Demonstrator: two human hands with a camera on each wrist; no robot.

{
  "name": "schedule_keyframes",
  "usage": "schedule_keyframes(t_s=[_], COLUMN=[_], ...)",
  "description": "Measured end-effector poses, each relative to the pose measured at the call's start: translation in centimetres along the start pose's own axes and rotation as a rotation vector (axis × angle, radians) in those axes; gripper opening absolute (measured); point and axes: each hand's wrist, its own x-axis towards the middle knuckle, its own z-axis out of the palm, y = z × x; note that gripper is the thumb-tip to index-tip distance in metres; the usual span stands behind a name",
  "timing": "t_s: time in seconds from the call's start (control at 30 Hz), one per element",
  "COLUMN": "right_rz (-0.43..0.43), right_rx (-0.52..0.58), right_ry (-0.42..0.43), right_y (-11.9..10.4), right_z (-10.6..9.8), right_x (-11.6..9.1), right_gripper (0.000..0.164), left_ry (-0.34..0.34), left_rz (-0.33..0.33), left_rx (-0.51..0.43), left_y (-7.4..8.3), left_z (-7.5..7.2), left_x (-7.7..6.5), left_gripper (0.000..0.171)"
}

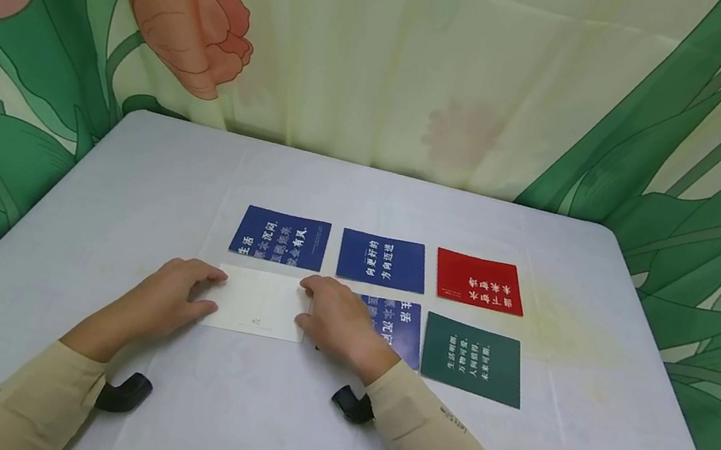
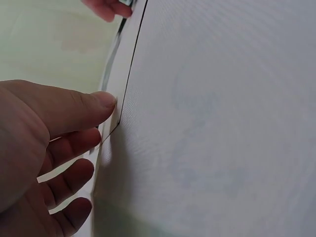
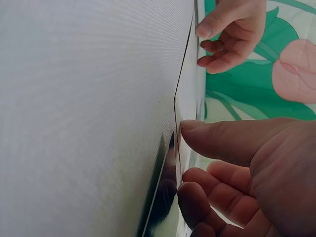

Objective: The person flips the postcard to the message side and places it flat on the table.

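Observation:
A white card (image 1: 260, 304) with a small mark near its lower edge lies flat on the table. My left hand (image 1: 168, 300) is at its left edge, the thumb and fingers apart and loosely bent. At the card's right edge, my right hand (image 1: 343, 325) touches the corner area with its thumb and fingertips. Partly hidden under the right hand and wrist is a blue-purple card (image 1: 403, 329) with white characters. In the left wrist view, the left thumb (image 2: 101, 106) rests at the white card's corner. The right wrist view shows the right thumb (image 3: 195, 131) on the card's edge.
Behind the white card lie a dark blue card (image 1: 282, 238), another blue card (image 1: 383, 261) and a red card (image 1: 481, 282). A green card (image 1: 474, 360) is at the right. White cloth (image 1: 209, 424) covers the table; a floral curtain (image 1: 389, 61) hangs behind it.

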Motion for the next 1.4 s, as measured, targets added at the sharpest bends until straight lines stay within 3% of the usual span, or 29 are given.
schedule_keyframes(t_s=[0.37,0.5,0.67,0.87,1.0,1.17,1.4], right_rz=[-0.033,-0.055,-0.056,-0.064,-0.047,0.011,0.026], right_rx=[-0.050,-0.070,-0.111,-0.174,-0.186,-0.216,-0.198], right_ry=[-0.020,-0.028,-0.008,-0.062,-0.117,-0.150,-0.134], right_y=[0.0,0.1,0.9,2.0,2.4,2.8,3.1], right_z=[-0.4,-1.5,-3.7,-4.6,-4.3,-3.7,-3.6], right_x=[-0.3,-0.2,1.3,4.5,6.1,7.3,7.6], right_gripper=[0.053,0.057,0.058,0.069,0.076,0.082,0.078], left_ry=[-0.026,0.003,0.009,-0.070,-0.136,-0.181,-0.177], left_rz=[-0.024,-0.025,-0.076,-0.067,-0.054,-0.076,-0.126], left_rx=[0.008,0.025,0.061,-0.022,-0.067,-0.039,0.044], left_y=[0.3,0.3,-0.2,-2.3,-3.0,-2.8,-2.3], left_z=[-0.4,-0.9,-2.0,-2.4,-2.3,-2.1,-2.0], left_x=[0.3,0.6,2.7,6.8,8.7,9.6,10.0], left_gripper=[0.046,0.052,0.062,0.071,0.070,0.071,0.070])
